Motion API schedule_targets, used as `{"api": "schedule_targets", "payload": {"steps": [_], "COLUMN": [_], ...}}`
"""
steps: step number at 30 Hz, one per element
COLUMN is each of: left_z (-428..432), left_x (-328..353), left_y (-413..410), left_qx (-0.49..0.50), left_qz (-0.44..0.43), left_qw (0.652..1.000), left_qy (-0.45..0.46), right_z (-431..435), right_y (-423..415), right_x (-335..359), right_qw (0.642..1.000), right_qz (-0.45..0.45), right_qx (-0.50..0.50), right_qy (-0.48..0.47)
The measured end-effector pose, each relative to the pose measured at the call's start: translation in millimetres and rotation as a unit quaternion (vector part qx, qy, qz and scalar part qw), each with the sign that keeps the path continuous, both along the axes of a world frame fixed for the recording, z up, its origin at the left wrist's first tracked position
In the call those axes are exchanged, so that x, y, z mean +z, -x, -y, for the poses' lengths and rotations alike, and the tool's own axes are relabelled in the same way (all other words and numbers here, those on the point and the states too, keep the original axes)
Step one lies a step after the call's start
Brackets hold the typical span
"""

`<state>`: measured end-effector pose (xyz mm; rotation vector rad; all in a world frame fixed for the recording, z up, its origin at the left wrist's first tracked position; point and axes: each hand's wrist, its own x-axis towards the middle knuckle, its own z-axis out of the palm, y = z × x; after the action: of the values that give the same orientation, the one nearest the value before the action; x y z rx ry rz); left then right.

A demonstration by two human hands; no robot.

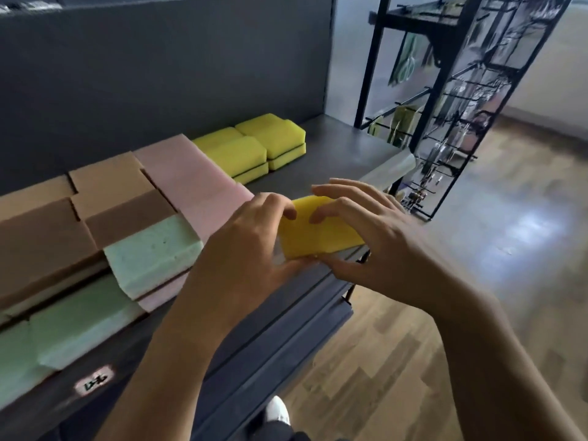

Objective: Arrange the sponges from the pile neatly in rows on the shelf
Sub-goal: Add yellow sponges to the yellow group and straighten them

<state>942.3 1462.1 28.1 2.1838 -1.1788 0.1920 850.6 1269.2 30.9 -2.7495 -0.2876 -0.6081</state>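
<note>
A yellow sponge lies at the front edge of the dark shelf, held between both hands. My left hand grips its left end with curled fingers and thumb. My right hand pinches its right end, fingers arched over the top. Further back on the shelf, two short stacks of yellow-green sponges stand side by side. To their left lie pink sponges, brown sponges and pale green sponges in rows.
A dark back panel rises behind the shelf. A black wire display rack with hooks stands to the right on the wooden floor. A label sticker sits on the shelf's front. A white shoe shows below.
</note>
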Motion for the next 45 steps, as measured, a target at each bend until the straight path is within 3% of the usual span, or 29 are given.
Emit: {"api": "schedule_targets", "payload": {"steps": [8, 15, 29, 36, 45], "left_z": [10.8, 7.9, 13.4, 20.2, 21.8], "left_x": [12.3, 10.2, 3.1, 0.8, 1.1], "left_y": [-52.1, -82.7, -101.4, -96.1, -96.1], "left_qx": [0.045, 0.069, 0.270, 0.289, 0.301], "left_qz": [0.033, 0.012, 0.021, -0.021, -0.047], "left_qw": [0.998, 0.997, 0.948, 0.940, 0.938], "left_qy": [-0.001, -0.021, -0.166, -0.179, -0.165], "right_z": [14.9, 26.8, 52.6, 53.0, 53.5], "right_y": [-69.9, -114.0, -199.2, -216.9, -224.3], "right_x": [14.2, 2.8, -44.1, -64.6, -81.1], "right_qw": [1.000, 0.999, 0.991, 0.979, 0.981], "right_qz": [-0.018, -0.007, -0.089, -0.132, -0.091], "right_qx": [0.025, 0.041, 0.100, 0.155, 0.169], "right_qy": [0.000, -0.006, -0.011, -0.002, -0.025]}}
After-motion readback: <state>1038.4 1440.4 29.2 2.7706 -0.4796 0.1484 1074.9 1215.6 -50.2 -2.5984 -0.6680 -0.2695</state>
